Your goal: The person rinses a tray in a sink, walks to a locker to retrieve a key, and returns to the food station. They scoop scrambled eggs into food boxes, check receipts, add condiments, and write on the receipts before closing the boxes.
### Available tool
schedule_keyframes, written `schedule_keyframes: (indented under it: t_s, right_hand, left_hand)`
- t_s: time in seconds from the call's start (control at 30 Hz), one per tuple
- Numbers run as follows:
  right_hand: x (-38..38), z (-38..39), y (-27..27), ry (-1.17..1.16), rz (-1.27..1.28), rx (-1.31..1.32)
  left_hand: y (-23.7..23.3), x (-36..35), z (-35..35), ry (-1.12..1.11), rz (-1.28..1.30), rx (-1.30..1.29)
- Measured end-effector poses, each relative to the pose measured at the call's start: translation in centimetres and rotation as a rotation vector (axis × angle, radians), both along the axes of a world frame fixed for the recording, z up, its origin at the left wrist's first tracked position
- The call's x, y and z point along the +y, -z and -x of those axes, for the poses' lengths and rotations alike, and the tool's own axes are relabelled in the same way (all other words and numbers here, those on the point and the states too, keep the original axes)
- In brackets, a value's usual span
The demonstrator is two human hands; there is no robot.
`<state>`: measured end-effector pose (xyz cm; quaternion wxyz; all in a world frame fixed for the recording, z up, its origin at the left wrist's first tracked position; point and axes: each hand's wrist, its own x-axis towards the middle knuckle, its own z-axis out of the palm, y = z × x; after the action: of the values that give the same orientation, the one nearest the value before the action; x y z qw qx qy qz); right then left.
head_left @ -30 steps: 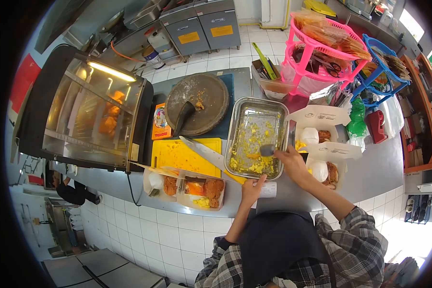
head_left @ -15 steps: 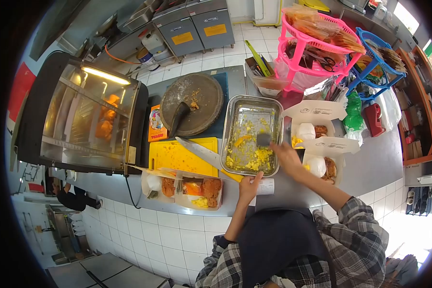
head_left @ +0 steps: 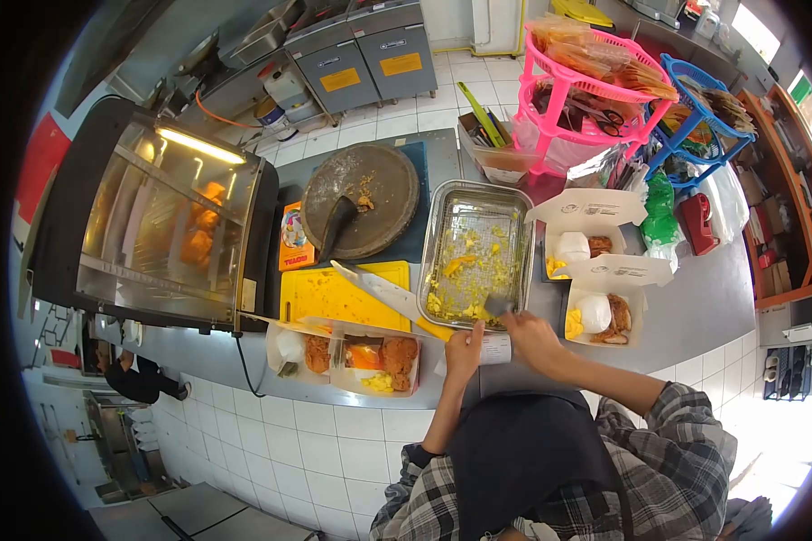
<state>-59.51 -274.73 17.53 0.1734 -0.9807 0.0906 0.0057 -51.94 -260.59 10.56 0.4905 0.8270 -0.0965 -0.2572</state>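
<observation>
Yellow food bits (head_left: 465, 261) lie in the metal tray (head_left: 429, 243). The right hand (head_left: 534, 341) holds a dark scraper (head_left: 498, 307) inside; the left hand (head_left: 463, 353) pinches the near edge.

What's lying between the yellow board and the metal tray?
In the head view, a knife lies slantwise there: its blade partly over the yellow board, its yellow handle by the near-left corner of the metal tray.

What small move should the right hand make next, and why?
Probably move the dark utensil in the right hand to the middle of the metal tray and draw yellow bits nearer: they lie scattered there, while the utensil is at the near end, by the left hand.
</observation>
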Motion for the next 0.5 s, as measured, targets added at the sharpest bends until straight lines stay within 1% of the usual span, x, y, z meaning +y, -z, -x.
schedule_keyframes:
  t_s: [0.03,0.07,0.1,0.17,0.2,0.27,0.3,0.37,0.43,0.5]
  right_hand:
    - [0.4,0.1,-0.5,0.013,-0.061,0.027]
    - [0.6,0.1,-0.7,0.026,-0.123,0.054]
    - [0.3,-0.2,-0.4,0.028,-0.122,0.053]
    - [-1.1,-1.9,0.7,-0.066,-0.099,-0.254]
    - [-1.6,-2.3,1.4,-0.065,-0.100,-0.256]
    - [-2.7,-2.8,2.1,-0.356,-0.020,-0.293]
    - [-3.1,-2.4,2.3,-0.355,-0.018,-0.296]
    - [-4.0,-1.5,2.3,-0.463,0.075,-0.258]
    - [-5.8,-0.3,2.1,-0.489,0.076,-0.262]
    - [-6.9,0.1,2.0,-0.511,0.073,-0.261]
  left_hand:
    - [0.3,-0.1,0.1,-0.029,-0.001,-0.086]
    - [0.5,-0.1,0.1,-0.027,-0.002,-0.087]
    - [0.7,-0.1,0.2,-0.033,-0.003,-0.111]
    - [0.9,-0.3,0.4,-0.039,-0.003,-0.136]
    - [0.9,-0.3,0.5,-0.049,0.010,-0.119]
    - [0.6,-0.5,0.5,-0.055,0.026,-0.109]
    - [0.4,-0.5,0.6,-0.058,0.013,-0.102]
    - [0.4,-0.4,0.8,-0.064,-0.001,-0.095]
    - [0.8,-0.5,1.1,-0.078,0.073,-0.164]
    - [1.0,-0.6,1.4,-0.089,0.078,-0.203]
